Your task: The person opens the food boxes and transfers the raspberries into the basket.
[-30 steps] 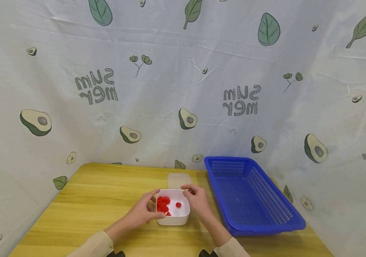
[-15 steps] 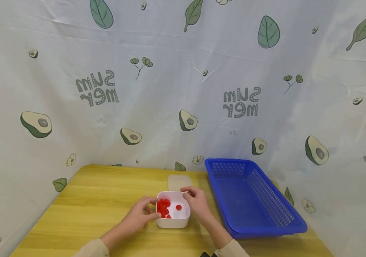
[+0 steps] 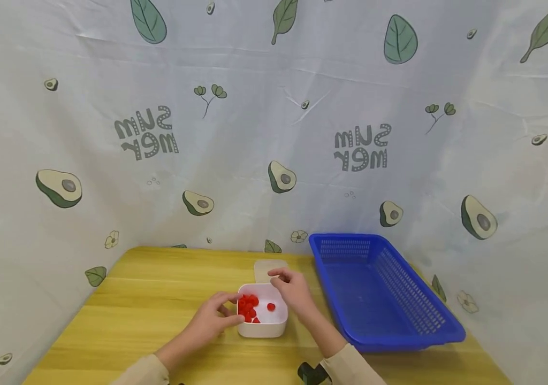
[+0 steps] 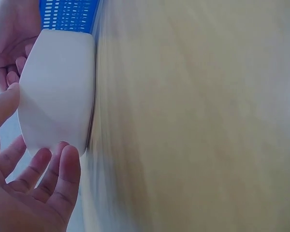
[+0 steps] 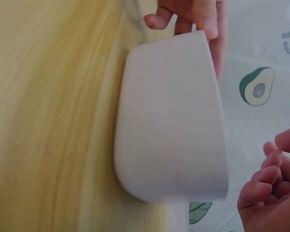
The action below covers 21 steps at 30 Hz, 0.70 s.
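A small white box [image 3: 261, 331] with rounded corners stands on the wooden table in the head view. Red raspberry-like pieces [image 3: 247, 306] cluster along its left side, and one single red piece [image 3: 271, 307] lies apart on the right. My left hand [image 3: 212, 319] grips the box's left end, thumb at the front corner and fingers toward the back. Over the back right rim hovers my right hand [image 3: 295, 293]. In the right wrist view, the fingers [image 5: 266, 176] of that hand curl loosely, apart from the box, with nothing visible between them. Both wrist views hide the box's inside.
Behind the box lies a flat beige square piece [image 3: 265, 268], partly hidden by the right hand. A large blue perforated basket [image 3: 346, 326] stands to the right on the table [image 3: 158, 289]. A printed cloth [image 3: 235, 133] hangs behind the table.
My right hand has shifted slightly back and away from the box's rim. The left hand stays at the box's left end. The red pieces look unmoved.
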### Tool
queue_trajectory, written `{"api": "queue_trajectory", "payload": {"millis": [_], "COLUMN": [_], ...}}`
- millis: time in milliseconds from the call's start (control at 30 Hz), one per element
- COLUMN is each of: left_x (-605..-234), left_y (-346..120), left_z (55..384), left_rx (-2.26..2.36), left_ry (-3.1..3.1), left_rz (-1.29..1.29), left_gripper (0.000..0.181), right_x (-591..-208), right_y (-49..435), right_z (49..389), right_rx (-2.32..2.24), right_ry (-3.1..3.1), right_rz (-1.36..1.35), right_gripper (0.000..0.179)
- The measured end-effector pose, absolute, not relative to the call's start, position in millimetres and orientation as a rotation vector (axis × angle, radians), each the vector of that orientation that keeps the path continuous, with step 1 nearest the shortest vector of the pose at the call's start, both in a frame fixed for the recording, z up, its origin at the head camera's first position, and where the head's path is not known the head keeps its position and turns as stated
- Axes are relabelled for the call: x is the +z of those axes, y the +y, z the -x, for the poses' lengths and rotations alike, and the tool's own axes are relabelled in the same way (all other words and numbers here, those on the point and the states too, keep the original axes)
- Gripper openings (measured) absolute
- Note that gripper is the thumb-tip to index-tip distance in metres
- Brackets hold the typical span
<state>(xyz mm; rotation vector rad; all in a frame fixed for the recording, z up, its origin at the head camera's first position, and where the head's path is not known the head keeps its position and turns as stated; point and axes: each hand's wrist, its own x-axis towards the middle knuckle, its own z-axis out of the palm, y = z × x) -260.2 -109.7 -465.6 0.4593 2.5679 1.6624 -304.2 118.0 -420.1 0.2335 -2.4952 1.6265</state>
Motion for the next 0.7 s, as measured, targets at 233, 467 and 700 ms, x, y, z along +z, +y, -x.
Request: {"api": "queue_trajectory", "payload": {"millis": [233,467,700], "left_x": [-470,-472,-469], "left_y": [-108,-109,-110], "left_z": [262,262,261], "left_rx": [1.662,1.676,1.677], "left_ry": [2.593,2.589,2.59], "left_rz": [-0.486,-0.482,-0.487], "left_gripper": [0.053,0.053,0.055], "right_x": [-414,-409,-405], "right_y": [111,106,102], "right_z": [310,314,316], "right_rx": [1.572,1.391,1.187], "right_ry": [-2.604,-2.766,-2.971], "right_rz": [-0.278,-0.313,-0.343], "right_gripper": [0.017,0.015,0.014]}}
